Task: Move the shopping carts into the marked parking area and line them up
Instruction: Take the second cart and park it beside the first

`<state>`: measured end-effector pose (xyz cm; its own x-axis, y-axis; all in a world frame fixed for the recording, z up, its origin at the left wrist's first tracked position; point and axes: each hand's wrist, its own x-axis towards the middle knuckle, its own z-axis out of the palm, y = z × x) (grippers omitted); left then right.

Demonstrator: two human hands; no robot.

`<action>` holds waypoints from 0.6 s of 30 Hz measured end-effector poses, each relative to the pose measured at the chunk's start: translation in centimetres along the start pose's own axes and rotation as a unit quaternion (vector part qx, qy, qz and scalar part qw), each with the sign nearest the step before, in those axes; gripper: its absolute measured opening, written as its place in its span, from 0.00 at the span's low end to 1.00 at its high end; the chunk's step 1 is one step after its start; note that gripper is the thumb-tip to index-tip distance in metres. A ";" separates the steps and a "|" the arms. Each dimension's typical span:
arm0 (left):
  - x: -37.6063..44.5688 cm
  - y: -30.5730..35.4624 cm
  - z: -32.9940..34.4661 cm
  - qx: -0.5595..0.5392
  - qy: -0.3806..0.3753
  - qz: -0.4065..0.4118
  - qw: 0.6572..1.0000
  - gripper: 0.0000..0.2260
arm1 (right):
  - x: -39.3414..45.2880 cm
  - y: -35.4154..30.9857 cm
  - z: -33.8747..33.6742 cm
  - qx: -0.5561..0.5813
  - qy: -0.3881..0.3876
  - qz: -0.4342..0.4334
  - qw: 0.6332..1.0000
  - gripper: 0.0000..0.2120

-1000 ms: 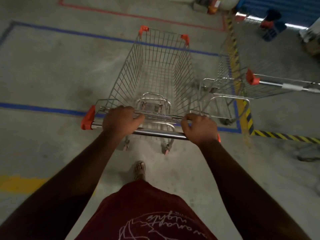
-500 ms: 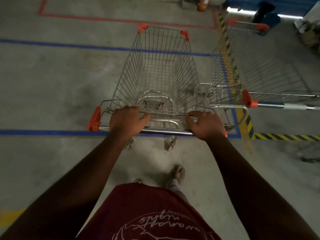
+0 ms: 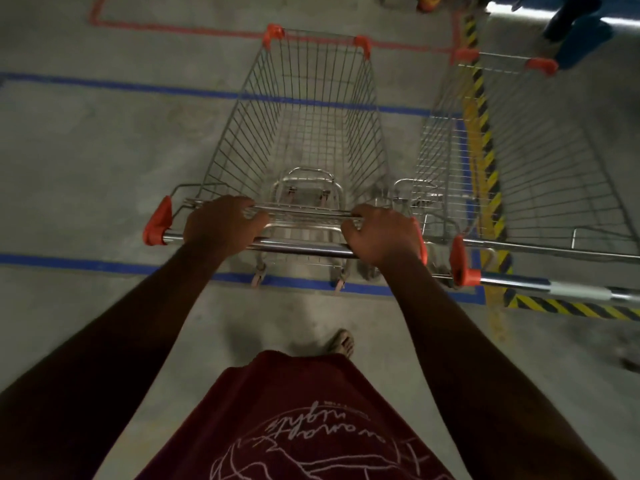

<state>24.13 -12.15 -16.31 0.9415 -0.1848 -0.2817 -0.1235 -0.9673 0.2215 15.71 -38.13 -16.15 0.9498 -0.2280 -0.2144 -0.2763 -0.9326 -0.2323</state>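
An empty wire shopping cart (image 3: 304,133) with orange corner caps stands in front of me, its basket between the two blue floor lines (image 3: 104,268). My left hand (image 3: 223,221) grips the left part of its chrome handle bar (image 3: 298,249). My right hand (image 3: 381,233) grips the bar's right end. The cart's rear wheels sit on the near blue line. A second empty cart (image 3: 519,161) stands close beside it on the right, facing the same way, over the yellow-black striped tape.
Yellow-black hazard tape (image 3: 485,143) runs along the right edge of the blue box and turns right near its corner. A red floor line (image 3: 173,27) lies beyond the far blue line. Blue objects (image 3: 581,32) stand at top right. Bare concrete stretches left.
I have stepped forward and pushed the cart further into the blue box. It now stands parallel beside the right-hand cart. Both hands have kept their hold on the handle.
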 end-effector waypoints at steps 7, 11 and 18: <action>2.1 2.4 -0.3 0.001 -0.005 -0.033 0.999 0.28 | 3.0 2.2 -1.0 0.004 0.008 -0.020 1.000 0.22; 2.7 3.1 -0.1 -0.011 0.000 -0.025 1.000 0.30 | 3.6 3.0 -0.8 0.011 0.013 -0.019 1.000 0.23; 2.1 3.6 0.7 0.002 0.003 0.010 1.000 0.34 | 2.5 4.5 -0.6 0.013 0.012 0.006 1.000 0.21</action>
<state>25.47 -16.12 -16.80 0.9409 -0.2028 -0.2711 -0.1432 -0.9640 0.2239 16.97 -43.04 -17.16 0.9499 -0.2454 -0.1937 -0.2902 -0.9226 -0.2541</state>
